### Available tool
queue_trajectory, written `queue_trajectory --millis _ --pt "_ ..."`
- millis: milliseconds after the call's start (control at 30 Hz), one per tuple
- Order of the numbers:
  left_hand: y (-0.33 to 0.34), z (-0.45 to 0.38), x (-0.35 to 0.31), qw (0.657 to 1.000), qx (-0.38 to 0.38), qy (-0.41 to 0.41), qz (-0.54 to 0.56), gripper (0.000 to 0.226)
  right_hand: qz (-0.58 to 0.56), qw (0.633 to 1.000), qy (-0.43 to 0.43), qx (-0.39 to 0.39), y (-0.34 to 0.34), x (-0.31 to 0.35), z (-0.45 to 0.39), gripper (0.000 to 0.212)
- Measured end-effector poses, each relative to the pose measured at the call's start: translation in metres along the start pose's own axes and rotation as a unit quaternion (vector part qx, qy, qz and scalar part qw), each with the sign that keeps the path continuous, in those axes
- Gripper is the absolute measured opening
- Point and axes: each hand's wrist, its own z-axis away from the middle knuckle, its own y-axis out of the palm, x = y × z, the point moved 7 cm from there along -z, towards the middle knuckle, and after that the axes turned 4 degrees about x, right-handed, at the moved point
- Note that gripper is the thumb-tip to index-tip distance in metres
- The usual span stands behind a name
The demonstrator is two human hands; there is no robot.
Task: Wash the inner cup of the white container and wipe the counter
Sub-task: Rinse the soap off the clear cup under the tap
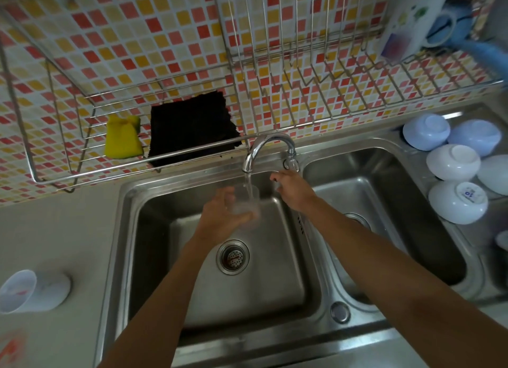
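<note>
White container (33,290) lay tipped on its side at the far left of the worktop (68,230), mouth toward the camera's left, well apart from the sink. On the wire rack (55,137) above the worktop sat a yellow sponge (122,137) and, just beside it to the right, a black cloth (192,128).

Left basin of the sink (132,230): left forearm entered from the lower edge and ran up and rightward over the drain strainer (233,257). Left hand (220,216) sat above the basin, palm turned inward, fingers curled around the clear inner cup (247,200). Cup was upright, mouth up, directly under the faucet (268,148); the water stream fell into it. Cup outline was blurred, so the fill level could not be read.

Right forearm crossed diagonally from the lower right corner over the divider between the two basins. Right hand (294,189) reached to the base of the faucet, fingers bent and drawn together near the tap handle (290,163); whether the fingertips touched the handle could not be told, and no object was seen in this hand.

Right basin (384,203) lay behind that arm. Further right, on the drainboard, several white bowls (453,161) stood upside down, touching one another. Above them, a dish rack (330,65) carried a blue-and-white item at the upper right, too blurred to identify.
</note>
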Motion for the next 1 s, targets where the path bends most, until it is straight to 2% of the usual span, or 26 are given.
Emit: queue_trajectory --millis 133,333,433,567,667,800,900,1000 --pt "0.009 0.002 -0.005 0.998 0.040 0.040 -0.024 0.076 -0.005 1.000 0.011 -0.011 -0.001 -0.002 0.001 0.036" --pt "0.016 0.002 -0.008 0.998 0.034 0.055 0.000 0.072 -0.031 0.998 0.025 -0.052 -0.008 0.001 0.003 0.021" --pt "0.014 0.003 -0.006 0.998 0.021 0.059 0.007 0.073 -0.071 0.992 0.033 -0.097 -0.021 -0.004 0.003 0.006" --pt "0.013 0.004 0.000 0.998 0.014 0.058 0.022 0.077 -0.177 0.968 0.082 -0.156 -0.036 -0.022 0.008 0.004" --pt "0.009 0.007 0.001 0.998 -0.001 0.055 0.037 0.080 -0.214 0.953 0.093 -0.191 -0.044 -0.029 0.016 0.010" --pt "0.003 0.010 0.010 0.995 -0.041 0.035 0.082 0.072 -0.227 0.947 0.095 -0.205 -0.044 -0.029 0.016 0.012" --pt "0.008 0.010 0.013 0.996 -0.021 0.025 0.077 0.068 -0.228 0.943 0.107 -0.216 -0.040 -0.031 0.021 0.011" --pt "0.010 0.009 0.018 0.997 -0.025 0.017 0.076 0.070 -0.207 0.947 0.132 -0.207 -0.034 -0.037 0.028 0.025"
